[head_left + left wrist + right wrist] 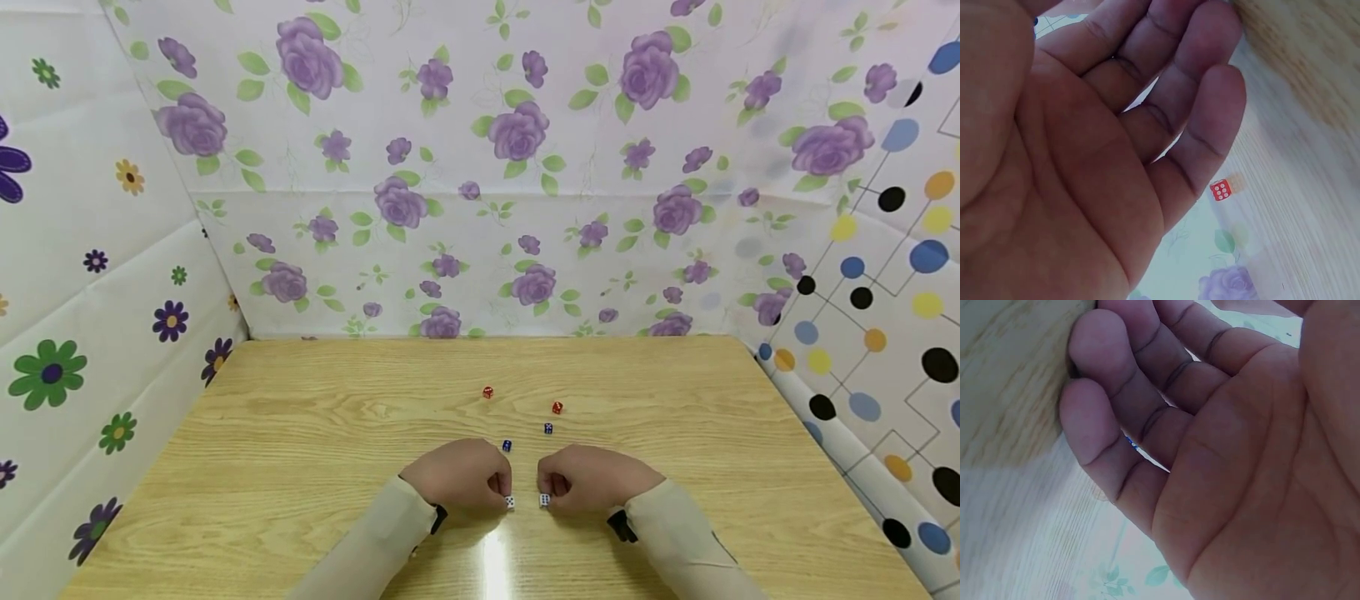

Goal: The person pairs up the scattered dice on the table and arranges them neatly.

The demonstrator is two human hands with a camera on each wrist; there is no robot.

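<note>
Low over the front middle of the table, my left hand (461, 475) pinches a white die (510, 503) at its fingertips. Facing it, my right hand (600, 479) holds a second white die (544, 501) the same way, a small gap to the right. Both white dice are hidden in the wrist views, where curled fingers reach the wood. Just beyond the left hand lies a blue die (507, 446), and another blue die (548, 428) sits past the right knuckles. Farther back are a red die (488, 392) on the left and another red die (557, 407) on the right.
The wooden table (315, 417) carries the dice. A cloth with purple roses (517, 129) hangs along its back edge. Patterned cloths stand at both sides, flowered on the left (97, 258) and dotted on the right (862, 350).
</note>
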